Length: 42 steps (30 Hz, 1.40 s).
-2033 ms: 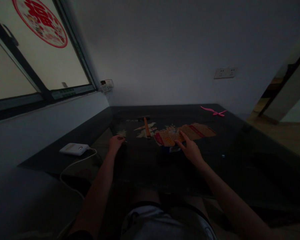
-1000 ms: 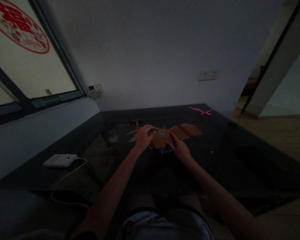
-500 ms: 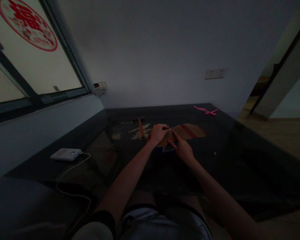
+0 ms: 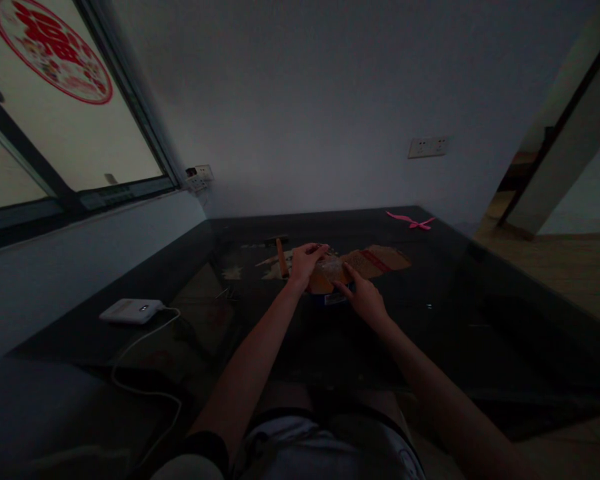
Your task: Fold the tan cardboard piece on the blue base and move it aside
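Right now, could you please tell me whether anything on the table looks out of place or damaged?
The cardboard has an uneven, seemingly rough-cut outline and juts past the blue object beneath it. A few thin pieces lie loose on the table, left of the hammer.

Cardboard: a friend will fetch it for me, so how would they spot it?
On the black table, find the right hand near the middle. The cardboard it touches is brown; a dark red band across it sets it apart from the pink strip farther back.
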Tool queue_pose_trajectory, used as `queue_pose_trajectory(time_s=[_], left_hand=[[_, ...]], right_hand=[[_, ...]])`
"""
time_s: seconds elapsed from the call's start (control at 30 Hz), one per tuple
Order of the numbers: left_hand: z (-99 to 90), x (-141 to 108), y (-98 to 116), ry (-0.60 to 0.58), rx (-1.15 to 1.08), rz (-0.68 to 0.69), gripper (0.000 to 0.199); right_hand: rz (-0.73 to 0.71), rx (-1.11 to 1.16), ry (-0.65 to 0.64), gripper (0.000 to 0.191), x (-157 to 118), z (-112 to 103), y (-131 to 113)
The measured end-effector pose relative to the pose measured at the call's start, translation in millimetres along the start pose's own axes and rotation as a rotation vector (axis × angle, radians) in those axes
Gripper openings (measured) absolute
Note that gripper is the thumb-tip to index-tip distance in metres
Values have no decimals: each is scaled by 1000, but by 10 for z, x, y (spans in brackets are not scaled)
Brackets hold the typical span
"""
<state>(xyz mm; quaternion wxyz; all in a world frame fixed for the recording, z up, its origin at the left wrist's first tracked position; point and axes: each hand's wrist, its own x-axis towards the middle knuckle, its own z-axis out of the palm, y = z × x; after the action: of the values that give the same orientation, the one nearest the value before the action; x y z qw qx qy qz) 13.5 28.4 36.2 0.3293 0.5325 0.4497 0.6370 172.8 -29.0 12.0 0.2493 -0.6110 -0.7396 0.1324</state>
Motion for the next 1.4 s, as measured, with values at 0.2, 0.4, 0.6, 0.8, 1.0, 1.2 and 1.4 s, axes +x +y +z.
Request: queue_pose_trajectory(time_s=[0.2, 0.4, 0.6, 0.8, 1.0, 1.2, 1.4], left_hand=[[-989, -68, -71, 255, -20, -66, 36], [-2570, -215, -336, 571, 538, -185, 29], [-3055, -326, -446, 487, 998, -351, 25], [-2994, -283, -554, 372, 1144, -365, 25], [-3043, -296, -658, 298, 1188, -305, 24], [-3088, -325, -672, 296, 1246, -222, 32], [-2999, -337, -710, 180, 1241, -148, 31]], right_hand=[[-14, -7, 5, 68, 4, 25, 24], [-28, -3, 29, 65, 9, 47, 31], [-27, -8, 46, 66, 16, 49, 62], [-53, 19, 56, 65, 39, 62, 101], [-54, 26, 52, 65, 30, 46, 83], [-36, -2, 39, 65, 33, 40, 68], [-41, 5, 49, 65, 19, 34, 59]])
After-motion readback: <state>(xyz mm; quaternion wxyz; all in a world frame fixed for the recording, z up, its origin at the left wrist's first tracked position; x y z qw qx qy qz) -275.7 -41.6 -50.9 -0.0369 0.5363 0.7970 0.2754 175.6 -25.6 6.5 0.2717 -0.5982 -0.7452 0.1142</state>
